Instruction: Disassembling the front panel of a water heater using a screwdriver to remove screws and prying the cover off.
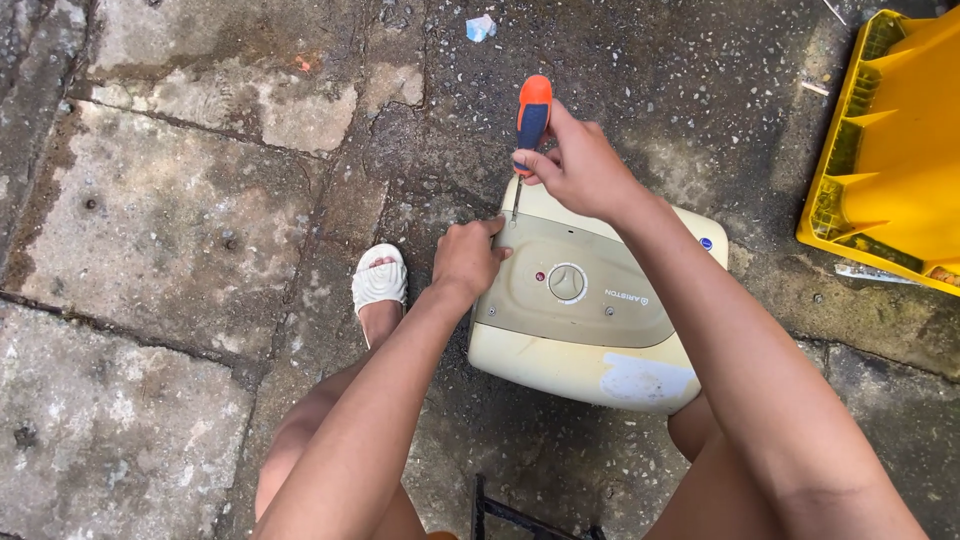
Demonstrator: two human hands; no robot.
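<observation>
A cream, box-shaped water heater (560, 355) with a grey-beige front panel and a round dial (567, 282) lies on the stone ground between my knees. My right hand (578, 165) is shut on a screwdriver (531, 112) with an orange and blue handle. Its metal shaft points down at the panel's upper left corner. My left hand (466, 257) is closed against the heater's left top edge, just beside the screwdriver tip.
A yellow plastic bin (895, 150) lies at the right edge. My left foot in a white sandal (380, 280) rests left of the heater. A dark metal frame (510, 515) shows at the bottom. Cracked, damp paving stones spread to the left.
</observation>
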